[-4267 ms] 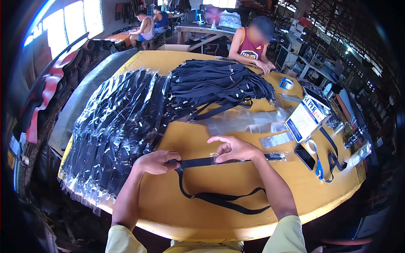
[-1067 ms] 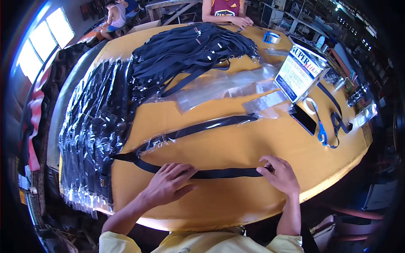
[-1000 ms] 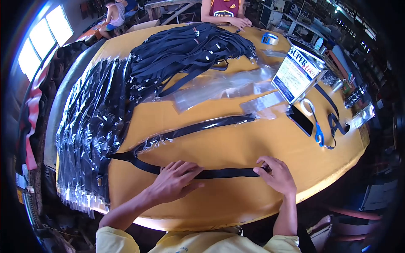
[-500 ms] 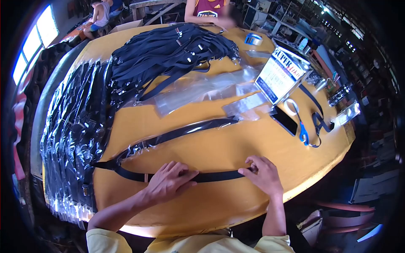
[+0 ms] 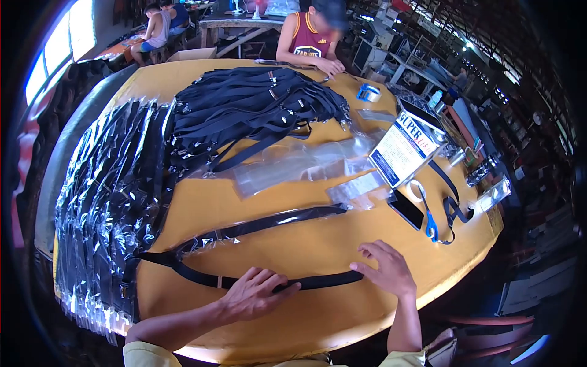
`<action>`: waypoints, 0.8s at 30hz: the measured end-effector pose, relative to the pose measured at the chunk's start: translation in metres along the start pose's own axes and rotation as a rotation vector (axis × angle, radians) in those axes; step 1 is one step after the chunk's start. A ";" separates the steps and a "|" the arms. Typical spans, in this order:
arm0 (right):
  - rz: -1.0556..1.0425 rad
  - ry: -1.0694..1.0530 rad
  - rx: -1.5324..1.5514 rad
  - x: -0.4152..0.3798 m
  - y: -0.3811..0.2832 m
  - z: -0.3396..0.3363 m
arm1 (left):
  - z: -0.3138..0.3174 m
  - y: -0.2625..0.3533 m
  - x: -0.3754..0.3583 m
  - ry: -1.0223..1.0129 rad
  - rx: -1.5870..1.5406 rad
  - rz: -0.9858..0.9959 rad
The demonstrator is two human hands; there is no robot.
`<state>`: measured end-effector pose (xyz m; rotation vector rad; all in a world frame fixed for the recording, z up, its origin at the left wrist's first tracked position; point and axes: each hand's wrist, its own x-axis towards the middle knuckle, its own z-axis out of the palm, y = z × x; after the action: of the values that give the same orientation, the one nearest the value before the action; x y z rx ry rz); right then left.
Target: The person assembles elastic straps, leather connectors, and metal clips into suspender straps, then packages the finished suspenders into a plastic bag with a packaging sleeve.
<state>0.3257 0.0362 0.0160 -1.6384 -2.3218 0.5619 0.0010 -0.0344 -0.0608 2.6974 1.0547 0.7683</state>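
A black strap (image 5: 330,281) with a copper-coloured slider (image 5: 219,281) lies across the near part of the table, curving from a dark junction at its left end. My left hand (image 5: 260,293) rests over it with thumb and fingers closed on the strap. At the strap's right end my right hand (image 5: 389,269) has its thumb and fingers apart, holding nothing; the thumb is close to the strap's tip. Just beyond, a second black strap in a clear plastic sleeve (image 5: 269,226) runs diagonally.
Many plastic-wrapped straps (image 5: 104,214) cover the left side of the yellow table (image 5: 257,336). Loose black straps (image 5: 244,110) are heaped at the back. Clear sleeves (image 5: 275,171), a white can (image 5: 403,147), a phone (image 5: 406,210) and blue scissors (image 5: 431,227) lie rightward. A co-worker (image 5: 309,43) works opposite.
My right hand has opened its fingers and come off the strap's end. My left hand stays on the strap. The view has tilted up, showing more of the co-worker, whose hands are now together.
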 end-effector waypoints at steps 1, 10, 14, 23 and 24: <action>-0.045 0.015 -0.026 0.011 -0.006 -0.005 | 0.000 0.001 -0.001 0.003 -0.008 0.011; -0.059 0.234 -0.149 0.169 -0.027 -0.004 | 0.007 0.003 0.000 0.174 -0.013 0.083; -0.104 0.317 -0.251 0.231 0.009 0.022 | 0.005 0.003 0.001 0.196 0.002 0.055; 0.422 0.388 0.156 0.277 0.043 0.058 | 0.005 0.002 0.000 0.230 -0.007 0.070; 0.359 0.380 0.332 0.278 0.044 0.059 | 0.005 0.001 0.000 0.221 -0.006 0.066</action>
<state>0.2441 0.3000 -0.0628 -1.8147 -1.5861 0.6034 0.0042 -0.0354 -0.0645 2.7017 1.0070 1.1013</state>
